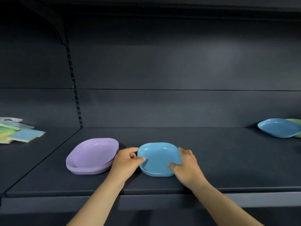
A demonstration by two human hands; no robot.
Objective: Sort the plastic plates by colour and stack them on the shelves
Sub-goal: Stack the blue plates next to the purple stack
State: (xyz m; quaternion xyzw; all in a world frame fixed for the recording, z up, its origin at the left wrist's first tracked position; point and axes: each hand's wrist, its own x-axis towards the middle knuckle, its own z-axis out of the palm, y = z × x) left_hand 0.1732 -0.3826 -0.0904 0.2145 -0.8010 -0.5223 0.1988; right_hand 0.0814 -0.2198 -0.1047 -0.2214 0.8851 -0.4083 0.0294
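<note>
Head cam: left hand (126, 161) & right hand (185, 163) both clamped on blue plate stack (158, 159), thumbs over rims, prob. to square it up on shelf (228, 168). Purple plate stack (92, 156) sits just beside, apart, keeping colours separate. Far right: unsorted blue plate (278, 128) overlapping green plate (295, 122).
</note>
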